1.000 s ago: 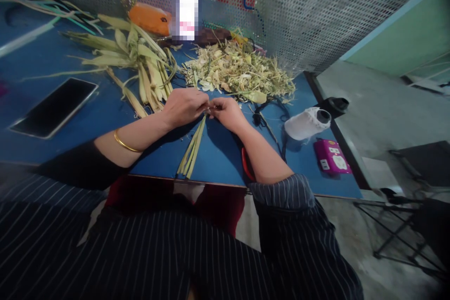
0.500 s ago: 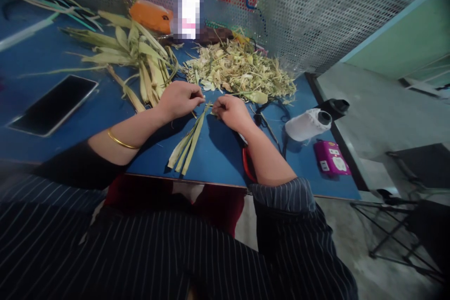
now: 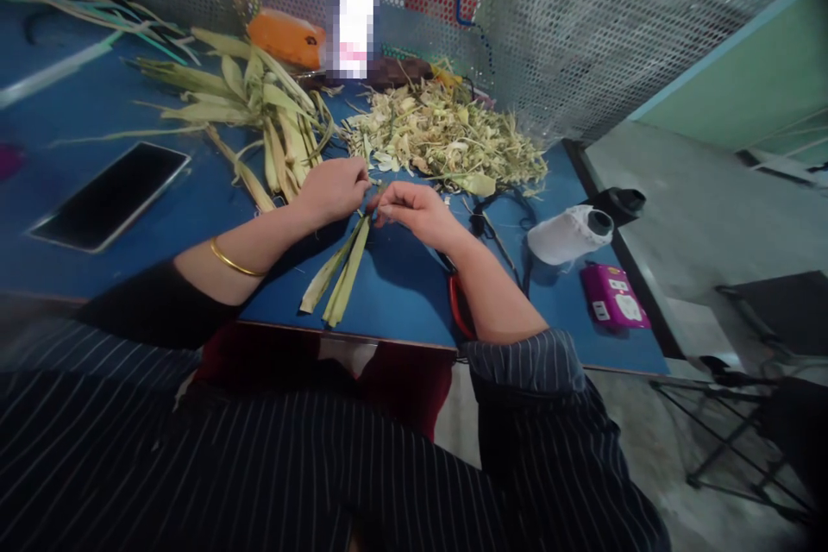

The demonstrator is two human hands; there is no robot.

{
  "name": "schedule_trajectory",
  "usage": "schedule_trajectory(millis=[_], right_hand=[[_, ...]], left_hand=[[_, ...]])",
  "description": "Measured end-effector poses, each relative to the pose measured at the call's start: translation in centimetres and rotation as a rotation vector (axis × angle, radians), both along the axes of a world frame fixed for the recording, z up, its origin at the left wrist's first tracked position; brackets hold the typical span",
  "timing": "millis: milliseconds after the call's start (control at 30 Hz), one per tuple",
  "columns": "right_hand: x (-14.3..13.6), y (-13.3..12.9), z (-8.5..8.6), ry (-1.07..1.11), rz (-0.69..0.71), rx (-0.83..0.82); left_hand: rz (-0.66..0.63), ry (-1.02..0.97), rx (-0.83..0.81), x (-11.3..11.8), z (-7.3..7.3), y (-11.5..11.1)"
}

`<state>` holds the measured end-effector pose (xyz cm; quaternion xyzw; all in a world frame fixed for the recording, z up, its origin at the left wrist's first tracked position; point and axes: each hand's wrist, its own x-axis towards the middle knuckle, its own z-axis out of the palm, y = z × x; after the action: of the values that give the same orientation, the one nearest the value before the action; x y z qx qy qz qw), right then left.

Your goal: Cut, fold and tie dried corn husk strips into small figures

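Note:
Several flat, pale green corn husk strips (image 3: 346, 276) lie together on the blue table before me, fanning toward its front edge. Their narrow upper ends meet between my hands. My right hand (image 3: 419, 211) pinches at these ends, thumb against forefinger. Just left of it, my left hand (image 3: 333, 188) is closed with its fingertips pressed together, close to the same ends. What sits in the left fingertips is too small to make out. Behind my hands are a bundle of whole corn husks (image 3: 285, 138) and a heap of husk scraps (image 3: 446, 138).
A dark phone (image 3: 111, 197) lies at left. Red-handled scissors (image 3: 458, 306) lie partly under my right forearm. To the right are a white thread cone (image 3: 569, 235), a black cone (image 3: 622, 203) and a purple packet (image 3: 614, 297). An orange packet (image 3: 288, 38) stands before the mesh panel (image 3: 549, 43).
My right hand has moved left onto the upper ends of the husk strips, its fingers now pinching there. The strips have drawn closer together. The whole view has shifted slightly.

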<state>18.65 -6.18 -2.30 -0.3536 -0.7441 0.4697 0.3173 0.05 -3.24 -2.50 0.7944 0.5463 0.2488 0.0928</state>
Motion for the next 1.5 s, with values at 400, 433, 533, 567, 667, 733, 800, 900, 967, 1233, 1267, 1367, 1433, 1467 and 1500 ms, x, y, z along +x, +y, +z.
schedule_trajectory(millis=[400, 433, 533, 567, 667, 733, 800, 900, 967, 1233, 1267, 1367, 1433, 1467, 1500], right_hand=[[0.1, 0.5, -0.2, 0.054, -0.147, -0.070], [0.1, 0.4, -0.1, 0.043, -0.148, -0.068], [0.3, 0.4, 0.2, -0.053, -0.139, -0.026], [0.4, 0.3, 0.3, -0.091, -0.135, 0.000], [0.6, 0.2, 0.6, -0.171, -0.124, 0.070], [0.7, 0.1, 0.7, -0.203, -0.118, 0.088], [0.8, 0.0, 0.7, -0.218, -0.113, 0.086], [0.9, 0.1, 0.4, -0.201, -0.105, 0.062], [0.9, 0.3, 0.2, -0.166, -0.107, 0.026], [1.1, 0.5, 0.4, -0.152, -0.200, 0.223], [1.1, 0.5, 0.4, -0.162, -0.211, 0.224], [1.1, 0.5, 0.4, -0.160, -0.236, 0.204], [1.0, 0.4, 0.4, -0.138, -0.254, 0.171], [0.9, 0.4, 0.3, -0.124, -0.263, 0.144], [0.9, 0.4, 0.3, -0.108, -0.273, 0.112]], left_hand=[[-0.077, -0.975, -0.725, 1.5, 0.7, -1.3], [-0.117, -0.931, -0.691, 1.5, 0.5, -1.3], [-0.243, -0.714, -0.518, 1.3, 0.1, -1.1], [-0.264, -0.643, -0.468, 1.3, 0.0, -1.1], [-0.262, -0.520, -0.407, 1.2, 0.2, -1.1], [-0.255, -0.473, -0.404, 1.1, 0.4, -1.1], [-0.249, -0.434, -0.405, 1.1, 0.6, -1.2], [-0.235, -0.402, -0.414, 1.1, 0.5, -1.2], [-0.221, -0.441, -0.464, 1.0, 0.2, -1.1], [-0.177, -0.761, -0.728, 0.9, 0.1, -1.3], [-0.169, -0.783, -0.739, 0.9, 0.2, -1.4], [-0.141, -0.819, -0.759, 1.0, 0.2, -1.6], [-0.133, -0.816, -0.757, 1.0, 0.1, -1.6], [-0.137, -0.810, -0.754, 1.0, 0.0, -1.6], [-0.144, -0.804, -0.750, 1.0, -0.1, -1.6]])
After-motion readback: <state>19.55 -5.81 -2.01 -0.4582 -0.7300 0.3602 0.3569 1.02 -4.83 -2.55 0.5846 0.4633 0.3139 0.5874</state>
